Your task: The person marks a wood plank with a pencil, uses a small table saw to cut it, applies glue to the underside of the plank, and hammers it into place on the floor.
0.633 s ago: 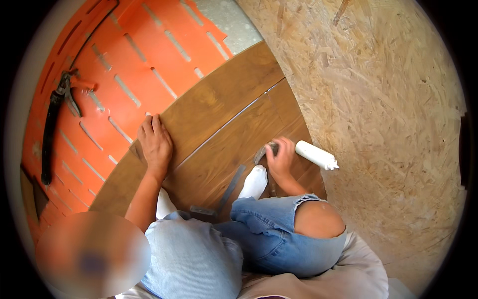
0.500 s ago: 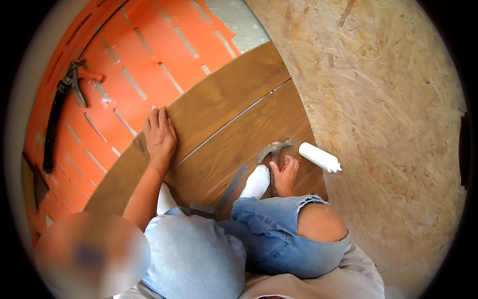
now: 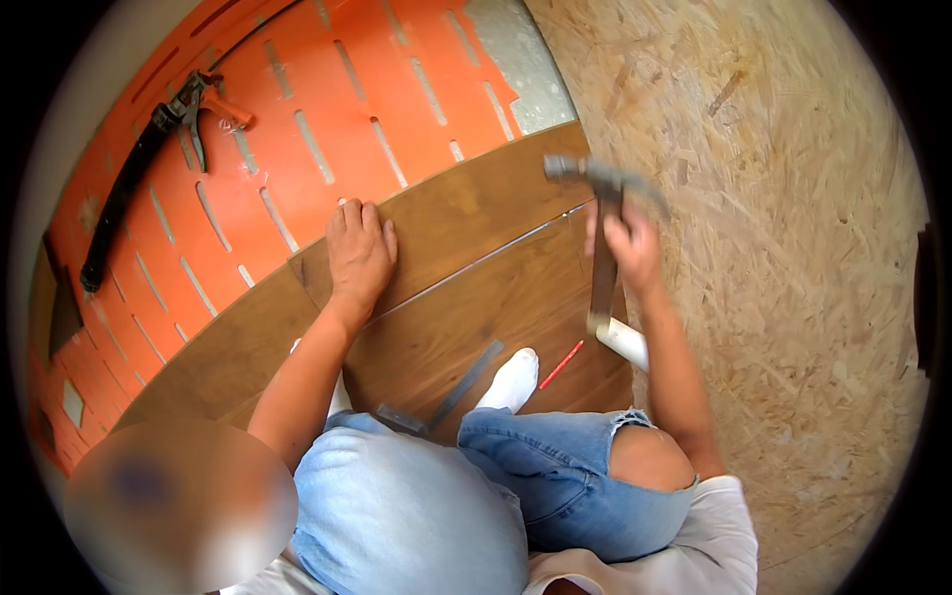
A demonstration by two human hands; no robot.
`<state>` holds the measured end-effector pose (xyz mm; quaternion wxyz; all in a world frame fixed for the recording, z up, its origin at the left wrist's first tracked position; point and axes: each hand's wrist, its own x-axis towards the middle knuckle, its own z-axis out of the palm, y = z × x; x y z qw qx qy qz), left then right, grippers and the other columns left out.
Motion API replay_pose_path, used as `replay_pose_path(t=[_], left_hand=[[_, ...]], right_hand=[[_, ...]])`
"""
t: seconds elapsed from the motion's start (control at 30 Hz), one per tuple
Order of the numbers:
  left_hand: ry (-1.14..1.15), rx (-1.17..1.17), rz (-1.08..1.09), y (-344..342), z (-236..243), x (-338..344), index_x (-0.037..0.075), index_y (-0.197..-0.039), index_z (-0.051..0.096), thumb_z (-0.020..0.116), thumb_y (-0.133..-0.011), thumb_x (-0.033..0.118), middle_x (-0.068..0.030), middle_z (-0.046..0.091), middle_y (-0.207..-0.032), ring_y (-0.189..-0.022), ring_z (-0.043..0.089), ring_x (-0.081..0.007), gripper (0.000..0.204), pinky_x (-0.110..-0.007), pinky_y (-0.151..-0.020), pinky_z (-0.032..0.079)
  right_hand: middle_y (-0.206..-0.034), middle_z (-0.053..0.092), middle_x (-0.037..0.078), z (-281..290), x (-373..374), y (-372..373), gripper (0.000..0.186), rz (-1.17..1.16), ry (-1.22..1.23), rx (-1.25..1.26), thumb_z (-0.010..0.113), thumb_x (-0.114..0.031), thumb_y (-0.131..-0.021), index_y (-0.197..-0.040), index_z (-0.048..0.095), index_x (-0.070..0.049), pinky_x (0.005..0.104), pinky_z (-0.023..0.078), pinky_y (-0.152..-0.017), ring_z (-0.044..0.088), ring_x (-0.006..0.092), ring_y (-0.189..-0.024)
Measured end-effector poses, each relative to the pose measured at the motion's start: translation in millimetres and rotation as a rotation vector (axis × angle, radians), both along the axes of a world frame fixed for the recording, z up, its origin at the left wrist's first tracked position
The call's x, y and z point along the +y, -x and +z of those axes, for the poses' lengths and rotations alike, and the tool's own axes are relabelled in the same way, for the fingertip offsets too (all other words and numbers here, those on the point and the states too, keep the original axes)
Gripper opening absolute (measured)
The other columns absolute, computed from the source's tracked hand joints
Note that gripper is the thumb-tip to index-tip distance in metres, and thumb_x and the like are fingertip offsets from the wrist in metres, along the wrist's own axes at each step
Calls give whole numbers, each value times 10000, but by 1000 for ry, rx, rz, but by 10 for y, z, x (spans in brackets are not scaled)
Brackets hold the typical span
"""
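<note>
My right hand (image 3: pixel 633 248) is closed around the handle of a claw hammer (image 3: pixel 603 273), raised over the right end of the wood-look planks. The hammer's metal head is slightly blurred. Resting on the far plank (image 3: pixel 476 193), my left hand (image 3: pixel 362 250) has its fingers laid over the edge beside the orange underlay (image 3: pixel 327 129). A narrow gap runs between this plank and the nearer plank (image 3: pixel 446 327). Below the hammer handle's end, a white bottle (image 3: pixel 625 344) is partly covered by my right forearm. A red pencil (image 3: pixel 562 365) lies on the nearer plank.
A caulking gun-like tool with a black barrel (image 3: pixel 127 203) and orange handle lies on the underlay at left. Near my white-socked foot (image 3: pixel 513 381) lie a grey metal strip (image 3: pixel 466 384) and a greyish block (image 3: pixel 402 418). Chipboard flooring (image 3: pixel 783 248) spans the right side.
The hammer has been picked up from beside my foot and lifted away to the upper right by my right hand, uncovering the red pencil. My left hand stays at the plank's edge.
</note>
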<state>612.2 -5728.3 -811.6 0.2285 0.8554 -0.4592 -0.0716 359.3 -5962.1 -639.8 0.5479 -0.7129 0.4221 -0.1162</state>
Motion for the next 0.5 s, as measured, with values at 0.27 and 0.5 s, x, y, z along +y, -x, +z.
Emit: replay_pose_path(t=[0.27, 0.5], left_hand=[[31, -11, -26, 20, 0, 34, -15, -1301, 553, 612, -954, 173, -183, 527, -1265, -1188, 505, -382, 399, -490, -1020, 404], [-17, 63, -23, 22, 11, 46, -7, -1311, 544, 601, -963, 167, -184, 526, -1270, -1208, 499, -385, 394, -497, -1038, 391]], right_hand=[[-915, 730, 208, -600, -1213, -2194, 191, 960, 1011, 915, 595, -73, -847, -990, 707, -15, 486, 565, -737, 709, 390, -882], [-1010, 750, 113, -918, -1374, -2295, 228, 1106, 1008, 1007, 592, -57, -867, -1014, 760, -103, 460, 583, -760, 727, 338, -936]])
